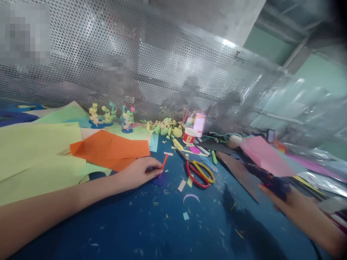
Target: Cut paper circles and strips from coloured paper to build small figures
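Observation:
My left hand [139, 171] pinches a narrow orange-red paper strip [164, 162] between thumb and fingertips. The strip stands nearly upright, its lower end at a dark blue paper disc [160, 179] on the table. Off to the right, my right hand [295, 202] is wrapped round a dark glue gun [271, 178], blurred, with a small red light on it and its nozzle pointing left. Between the two hands lie scissors [199, 175] with one red and one yellow handle loop, among small paper scraps. An orange sheet [108, 148] spreads just beyond my left hand.
Pale yellow-green sheets [35, 155] cover the table's left side. Small paper figures [126, 122] on blue discs stand behind, near a heap of yellow-green paper pieces [168, 126] and a red-and-white cup [189, 135]. Brown card [238, 173] and pink paper [267, 155] lie at right. Perforated metal sheeting [162, 65] rises behind.

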Demonstrator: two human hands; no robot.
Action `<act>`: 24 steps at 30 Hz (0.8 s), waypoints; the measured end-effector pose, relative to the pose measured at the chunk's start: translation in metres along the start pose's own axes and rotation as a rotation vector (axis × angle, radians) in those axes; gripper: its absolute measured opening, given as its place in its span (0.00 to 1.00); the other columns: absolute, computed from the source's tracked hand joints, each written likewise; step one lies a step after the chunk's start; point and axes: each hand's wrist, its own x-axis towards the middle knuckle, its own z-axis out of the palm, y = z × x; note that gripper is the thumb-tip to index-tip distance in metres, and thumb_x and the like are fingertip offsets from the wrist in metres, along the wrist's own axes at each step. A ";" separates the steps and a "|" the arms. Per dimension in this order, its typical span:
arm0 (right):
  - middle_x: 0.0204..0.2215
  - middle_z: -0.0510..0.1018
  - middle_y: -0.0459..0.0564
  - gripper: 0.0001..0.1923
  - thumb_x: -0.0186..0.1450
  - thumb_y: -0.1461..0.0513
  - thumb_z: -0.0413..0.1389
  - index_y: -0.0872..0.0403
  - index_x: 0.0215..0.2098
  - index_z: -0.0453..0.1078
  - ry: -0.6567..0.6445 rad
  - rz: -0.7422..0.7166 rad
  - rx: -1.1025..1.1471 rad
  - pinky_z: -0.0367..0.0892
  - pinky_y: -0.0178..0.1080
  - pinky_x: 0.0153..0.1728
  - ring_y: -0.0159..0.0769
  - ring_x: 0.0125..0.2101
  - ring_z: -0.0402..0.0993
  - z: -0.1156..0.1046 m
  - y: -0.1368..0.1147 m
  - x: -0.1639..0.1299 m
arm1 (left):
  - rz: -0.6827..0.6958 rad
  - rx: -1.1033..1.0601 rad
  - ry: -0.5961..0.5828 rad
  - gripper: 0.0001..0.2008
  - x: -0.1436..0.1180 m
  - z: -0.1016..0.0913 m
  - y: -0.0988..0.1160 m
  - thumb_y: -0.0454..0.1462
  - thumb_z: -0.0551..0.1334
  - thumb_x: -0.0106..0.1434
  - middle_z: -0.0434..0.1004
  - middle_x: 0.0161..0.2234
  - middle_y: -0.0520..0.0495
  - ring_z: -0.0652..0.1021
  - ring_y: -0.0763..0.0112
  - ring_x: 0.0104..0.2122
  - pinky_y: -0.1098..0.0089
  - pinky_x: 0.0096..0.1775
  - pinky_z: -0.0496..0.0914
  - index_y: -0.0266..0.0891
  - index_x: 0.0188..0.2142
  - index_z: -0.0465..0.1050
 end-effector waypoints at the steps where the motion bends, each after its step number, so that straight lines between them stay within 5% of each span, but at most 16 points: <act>1: 0.32 0.74 0.60 0.13 0.59 0.51 0.47 0.50 0.35 0.64 0.040 -0.035 0.005 0.66 0.45 0.35 0.47 0.32 0.74 0.003 0.005 0.004 | -0.008 0.001 -0.001 0.10 0.000 0.000 -0.001 0.42 0.54 0.62 0.74 0.36 0.51 0.73 0.70 0.35 0.74 0.38 0.64 0.42 0.36 0.72; 3: 0.38 0.72 0.64 0.13 0.58 0.53 0.48 0.51 0.37 0.62 0.124 -0.105 -0.001 0.63 0.48 0.44 0.53 0.42 0.70 0.012 0.017 0.013 | -0.019 0.011 -0.005 0.11 0.000 0.000 -0.001 0.42 0.54 0.62 0.74 0.36 0.50 0.73 0.70 0.35 0.73 0.38 0.64 0.42 0.37 0.72; 11: 0.37 0.67 0.57 0.20 0.59 0.47 0.47 0.53 0.41 0.59 0.129 -0.245 -0.133 0.64 0.49 0.43 0.49 0.38 0.71 0.067 0.060 0.022 | -0.043 0.025 0.003 0.13 -0.002 -0.001 0.002 0.44 0.53 0.62 0.75 0.37 0.50 0.73 0.69 0.36 0.73 0.38 0.65 0.42 0.37 0.72; 15: 0.41 0.66 0.61 0.18 0.61 0.50 0.46 0.53 0.43 0.60 0.087 -0.299 -0.203 0.65 0.49 0.43 0.50 0.41 0.70 0.060 0.066 0.019 | -0.042 0.018 0.009 0.13 -0.002 -0.001 0.003 0.44 0.53 0.62 0.75 0.37 0.50 0.73 0.69 0.36 0.73 0.38 0.65 0.42 0.37 0.72; 19: 0.43 0.67 0.67 0.12 0.61 0.59 0.44 0.51 0.35 0.68 0.046 -0.418 -0.335 0.61 0.51 0.46 0.54 0.47 0.65 0.050 0.080 0.021 | -0.059 0.012 0.008 0.13 -0.002 -0.001 0.003 0.44 0.53 0.62 0.75 0.38 0.50 0.73 0.69 0.37 0.73 0.38 0.65 0.42 0.36 0.73; 24: 0.41 0.69 0.66 0.16 0.60 0.64 0.42 0.53 0.34 0.71 0.138 -0.550 -0.495 0.62 0.54 0.44 0.54 0.47 0.63 0.070 0.113 0.027 | -0.059 -0.004 0.019 0.13 -0.001 -0.001 0.002 0.44 0.54 0.62 0.75 0.36 0.50 0.73 0.69 0.36 0.73 0.38 0.65 0.42 0.36 0.73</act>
